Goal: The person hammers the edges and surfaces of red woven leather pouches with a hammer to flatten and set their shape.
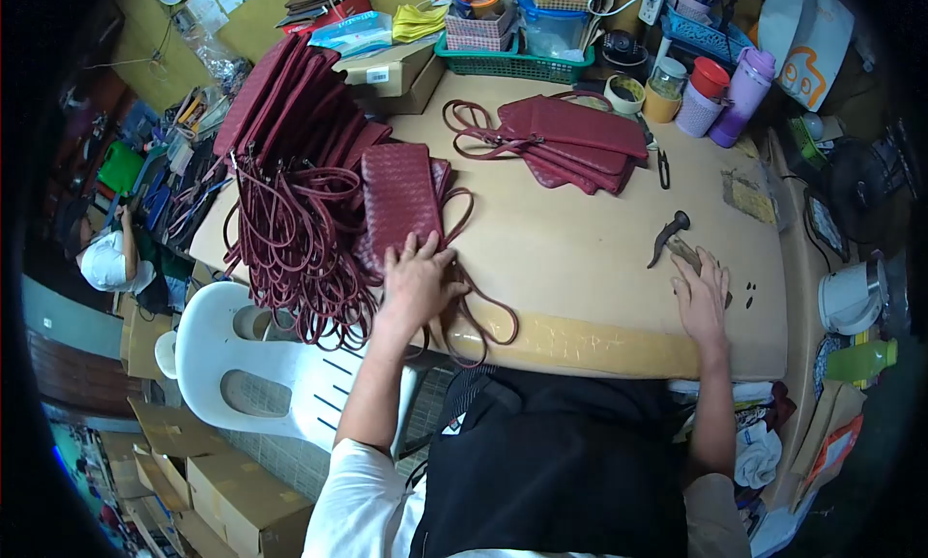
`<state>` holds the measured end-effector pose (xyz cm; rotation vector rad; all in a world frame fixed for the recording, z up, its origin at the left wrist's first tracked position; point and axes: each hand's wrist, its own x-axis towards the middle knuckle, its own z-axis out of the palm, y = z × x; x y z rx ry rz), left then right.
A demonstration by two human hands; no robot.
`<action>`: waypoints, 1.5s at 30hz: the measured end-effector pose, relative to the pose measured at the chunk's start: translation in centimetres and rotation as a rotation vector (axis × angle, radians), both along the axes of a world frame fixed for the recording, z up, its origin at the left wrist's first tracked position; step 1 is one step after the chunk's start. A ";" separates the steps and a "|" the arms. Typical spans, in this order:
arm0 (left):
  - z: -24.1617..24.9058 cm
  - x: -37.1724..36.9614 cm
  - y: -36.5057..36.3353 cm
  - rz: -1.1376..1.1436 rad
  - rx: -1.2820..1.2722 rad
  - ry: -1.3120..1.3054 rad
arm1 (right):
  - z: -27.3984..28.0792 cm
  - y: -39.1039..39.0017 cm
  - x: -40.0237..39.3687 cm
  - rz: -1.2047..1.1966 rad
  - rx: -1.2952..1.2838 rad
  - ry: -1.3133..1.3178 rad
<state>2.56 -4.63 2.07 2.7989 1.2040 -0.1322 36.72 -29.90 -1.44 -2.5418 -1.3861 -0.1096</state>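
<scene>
My left hand point(418, 285) lies with spread fingers on the lower edge of a burgundy woven-pattern pouch point(396, 195), whose thin wrist strap point(491, 307) loops toward the table's front edge. My right hand point(703, 295) is closed around the wooden handle of a hammer point(682, 252); its dark curved head rests on the table. Left of the woven pouch leans a tall pile of burgundy pouches point(290, 113) with many straps hanging down. Farther back lies a smaller stack of burgundy pouches point(580, 137).
Small black thread snips point(663, 169) lie near the smaller stack. A green basket point(517, 63) and a purple bottle point(744, 99) stand at the back. A white plastic chair point(280, 365) stands at the left front. Another person point(116, 258) is at far left.
</scene>
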 end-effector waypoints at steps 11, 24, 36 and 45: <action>-1.9 22.4 10.3 -0.378 0.400 -0.643 | -1.4 -0.4 1.1 0.018 0.132 -0.083; -0.3 11.2 -0.7 -0.457 0.354 -0.502 | -1.9 -1.8 -0.3 -0.071 0.626 0.441; -2.2 5.4 -5.8 0.161 -0.647 -0.697 | -2.3 0.6 -5.8 0.053 0.657 1.156; -3.9 6.7 -7.0 0.070 -0.992 -1.242 | -2.7 0.4 -6.9 -0.020 0.785 0.938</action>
